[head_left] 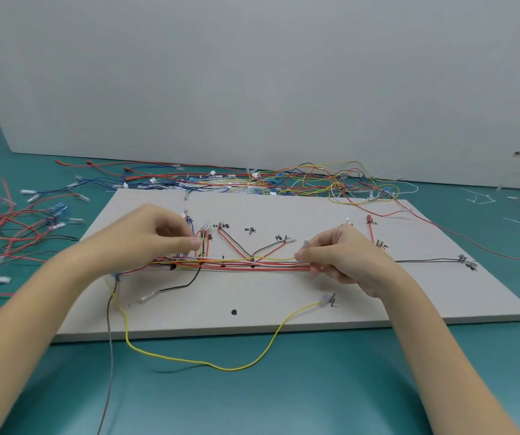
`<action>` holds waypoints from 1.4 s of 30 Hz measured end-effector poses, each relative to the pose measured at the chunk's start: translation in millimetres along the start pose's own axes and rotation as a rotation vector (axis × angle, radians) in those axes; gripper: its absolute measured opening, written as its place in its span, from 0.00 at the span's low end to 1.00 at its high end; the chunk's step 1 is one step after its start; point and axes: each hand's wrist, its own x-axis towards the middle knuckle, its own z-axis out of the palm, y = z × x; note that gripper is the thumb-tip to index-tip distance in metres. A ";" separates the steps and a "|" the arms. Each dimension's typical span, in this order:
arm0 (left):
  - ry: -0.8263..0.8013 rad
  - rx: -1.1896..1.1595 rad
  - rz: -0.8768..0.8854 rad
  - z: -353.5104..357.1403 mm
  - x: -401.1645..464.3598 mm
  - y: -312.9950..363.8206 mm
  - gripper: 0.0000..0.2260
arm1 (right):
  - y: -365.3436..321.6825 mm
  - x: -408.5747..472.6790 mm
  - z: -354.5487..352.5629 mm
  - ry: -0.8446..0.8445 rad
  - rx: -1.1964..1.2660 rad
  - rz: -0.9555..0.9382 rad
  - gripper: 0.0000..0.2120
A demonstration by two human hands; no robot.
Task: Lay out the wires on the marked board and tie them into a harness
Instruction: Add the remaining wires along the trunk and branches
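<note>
I had my left hand (170, 237) and right hand (340, 262) pinched on the wire bundle (252, 264) at 9 and 3 o'clock across the board (284, 296), mid-layout I judged, with tying it next.

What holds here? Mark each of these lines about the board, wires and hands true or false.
1. Both hands hold the wire bundle on the board. True.
2. The yellow wire lies wholly on the board. False: it loops off the near edge onto the green table.
3. Loose wires are piled behind the board. True.
4. The right hand is empty and flat. False: it pinches the bundle and a cable tie.
5. The left hand rests off the board. False: it is over the board's left part.
</note>
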 end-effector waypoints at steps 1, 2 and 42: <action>0.003 -0.016 0.025 7.3 2.1 1.0 0.04 | 0.6 0.3 0.0 0.002 -0.004 -0.001 0.07; 0.014 -0.016 0.050 14.4 3.8 1.6 0.03 | 1.4 0.7 -0.2 0.005 -0.007 -0.002 0.08; 0.179 0.368 0.391 83.3 8.7 20.5 0.10 | 0.1 4.2 14.3 0.142 0.042 0.049 0.07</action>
